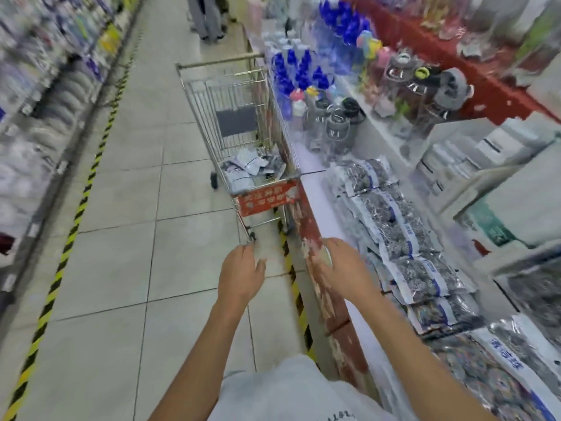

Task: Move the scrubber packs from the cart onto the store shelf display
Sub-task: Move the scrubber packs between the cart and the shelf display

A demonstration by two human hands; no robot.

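Note:
A metal shopping cart (233,117) with a red front plate stands in the aisle against the shelf edge. Several scrubber packs (247,165) lie in its bottom. More silver scrubber packs with blue-and-white labels (394,226) lie in rows on the white shelf display (321,189) to the right. My left hand (241,270) reaches forward over the floor, fingers relaxed, holding nothing. My right hand (341,268) reaches forward above the worn red shelf edge (312,238), also relaxed and holding nothing. Both hands are short of the cart.
Blue bottles (299,71) and clear jars (337,129) crowd the shelf beyond the packs. White boxes (461,156) sit at the right. A person's legs (206,16) stand far down the aisle. Yellow-black floor tape (69,238) runs along the left shelving.

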